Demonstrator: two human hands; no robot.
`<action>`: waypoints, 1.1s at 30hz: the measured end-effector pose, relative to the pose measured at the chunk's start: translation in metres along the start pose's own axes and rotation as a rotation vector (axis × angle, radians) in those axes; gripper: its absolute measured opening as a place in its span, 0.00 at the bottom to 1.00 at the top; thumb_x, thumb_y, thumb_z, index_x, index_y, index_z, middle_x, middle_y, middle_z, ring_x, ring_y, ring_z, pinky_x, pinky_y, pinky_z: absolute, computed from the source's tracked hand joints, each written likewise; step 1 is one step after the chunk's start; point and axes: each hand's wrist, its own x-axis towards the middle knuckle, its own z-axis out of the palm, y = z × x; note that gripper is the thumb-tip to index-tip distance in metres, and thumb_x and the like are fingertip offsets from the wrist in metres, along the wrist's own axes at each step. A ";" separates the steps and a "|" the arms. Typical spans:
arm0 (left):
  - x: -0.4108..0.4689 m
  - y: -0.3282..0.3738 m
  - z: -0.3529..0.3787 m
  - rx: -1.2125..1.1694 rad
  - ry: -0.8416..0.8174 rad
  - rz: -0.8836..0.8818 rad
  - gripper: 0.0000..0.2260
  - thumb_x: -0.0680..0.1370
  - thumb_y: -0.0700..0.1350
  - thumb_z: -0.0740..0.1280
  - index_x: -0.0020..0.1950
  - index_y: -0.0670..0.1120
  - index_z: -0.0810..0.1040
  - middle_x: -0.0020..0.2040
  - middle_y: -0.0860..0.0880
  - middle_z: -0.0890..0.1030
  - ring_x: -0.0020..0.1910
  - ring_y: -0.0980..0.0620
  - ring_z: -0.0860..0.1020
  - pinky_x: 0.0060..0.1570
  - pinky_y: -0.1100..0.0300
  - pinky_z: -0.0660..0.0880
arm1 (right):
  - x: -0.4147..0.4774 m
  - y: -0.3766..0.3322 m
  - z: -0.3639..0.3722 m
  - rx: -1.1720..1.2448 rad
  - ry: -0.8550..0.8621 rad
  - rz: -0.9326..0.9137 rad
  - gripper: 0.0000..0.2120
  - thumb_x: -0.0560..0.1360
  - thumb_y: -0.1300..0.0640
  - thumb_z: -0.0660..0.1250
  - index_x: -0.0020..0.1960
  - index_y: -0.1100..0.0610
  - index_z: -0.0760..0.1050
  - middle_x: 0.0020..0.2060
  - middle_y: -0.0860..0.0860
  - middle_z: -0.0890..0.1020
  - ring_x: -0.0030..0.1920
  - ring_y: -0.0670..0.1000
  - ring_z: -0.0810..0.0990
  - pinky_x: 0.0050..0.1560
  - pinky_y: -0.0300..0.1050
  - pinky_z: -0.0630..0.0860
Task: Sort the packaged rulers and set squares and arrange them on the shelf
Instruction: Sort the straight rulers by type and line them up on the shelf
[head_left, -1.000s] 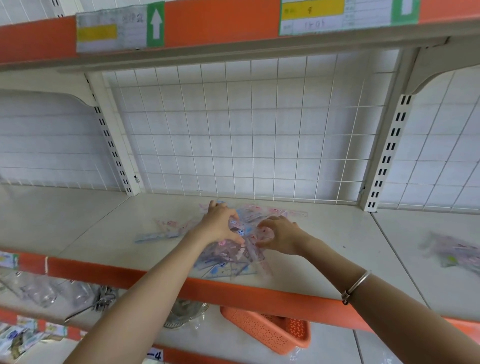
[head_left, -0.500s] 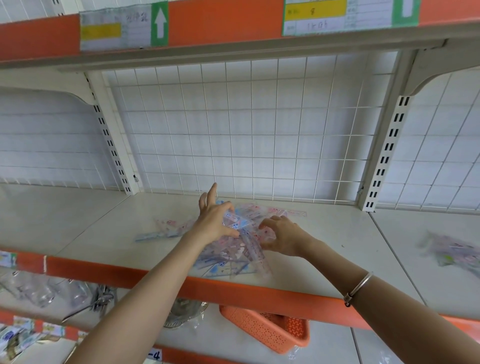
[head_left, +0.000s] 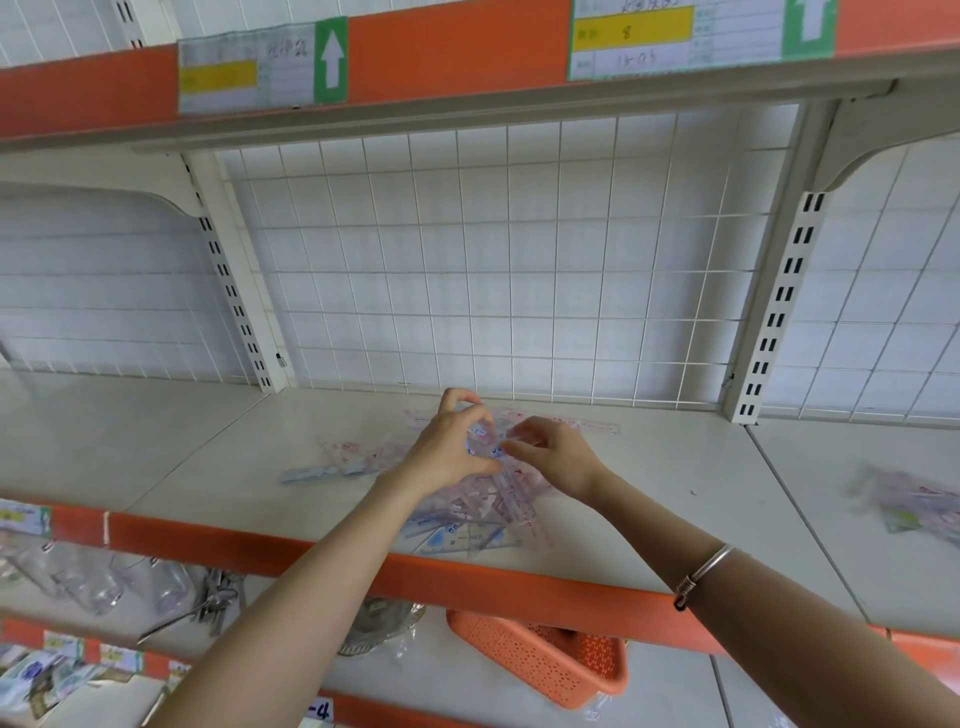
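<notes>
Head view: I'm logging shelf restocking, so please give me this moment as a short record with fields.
Shelf: white shelf with an orange front edge, wire grid behind.
Main stock: pile of packaged rulers, unsorted, mid-shelf near the front edge.
Left hand: left hand with fingers curled round packets at the pile's top.
Right hand: right hand on the same packets; grip unclear.
Other stock: smaller pile, blurred, on the next board to the right.
Below: orange basket on the lower level.
Sorting: no neat rows yet.
</notes>
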 end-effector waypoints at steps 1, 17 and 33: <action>0.000 0.003 0.001 -0.020 0.000 0.005 0.19 0.67 0.48 0.79 0.52 0.46 0.76 0.64 0.53 0.62 0.62 0.55 0.68 0.56 0.63 0.64 | 0.001 -0.001 0.002 0.072 -0.003 0.020 0.12 0.75 0.56 0.68 0.54 0.63 0.77 0.43 0.55 0.82 0.43 0.51 0.79 0.49 0.45 0.75; -0.005 0.018 0.008 -0.223 0.112 -0.058 0.24 0.70 0.41 0.76 0.64 0.52 0.75 0.75 0.49 0.50 0.51 0.55 0.74 0.48 0.76 0.71 | 0.003 -0.003 -0.010 0.535 0.073 0.216 0.02 0.75 0.68 0.67 0.45 0.65 0.74 0.32 0.59 0.78 0.28 0.52 0.79 0.30 0.39 0.78; -0.004 0.008 0.001 -0.461 0.165 -0.201 0.17 0.74 0.37 0.71 0.60 0.51 0.77 0.55 0.50 0.75 0.54 0.52 0.73 0.49 0.64 0.74 | 0.008 0.006 -0.012 0.307 0.125 0.218 0.11 0.75 0.64 0.67 0.57 0.61 0.73 0.43 0.58 0.79 0.35 0.51 0.78 0.41 0.43 0.79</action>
